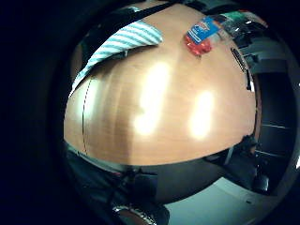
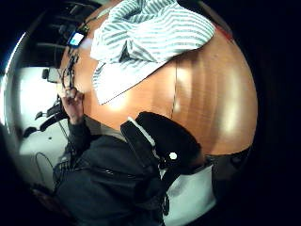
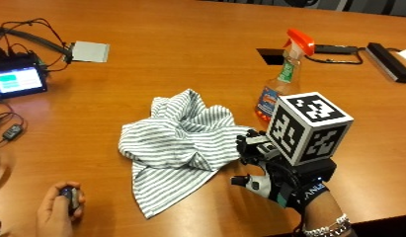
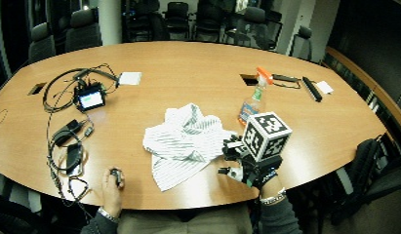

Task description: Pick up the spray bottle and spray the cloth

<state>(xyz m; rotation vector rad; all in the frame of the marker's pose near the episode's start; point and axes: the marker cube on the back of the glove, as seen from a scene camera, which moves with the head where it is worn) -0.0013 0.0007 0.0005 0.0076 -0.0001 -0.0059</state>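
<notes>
A clear spray bottle [image 3: 281,86] with an orange trigger head and orange liquid stands upright on the wooden table [image 3: 189,34], just right of a crumpled grey-and-white striped cloth [image 3: 180,140]. My gloved right hand [image 3: 271,170] hovers near the table's front edge, beside the cloth's right corner and in front of the bottle. Its fingers are relaxed and hold nothing. In the little finger side palm view, the bottle [image 1: 201,33] and the cloth [image 1: 123,43] lie across a stretch of bare table. The thumb side palm view shows the cloth [image 2: 146,37] spread on the table.
A small lit screen [image 3: 18,81] with cables sits at the far left, with a grey card [image 3: 89,51] behind it. A table cutout [image 3: 271,55] and a black bar [image 3: 388,61] lie beyond the bottle. The bare left hand [image 3: 58,210] holds a small black device.
</notes>
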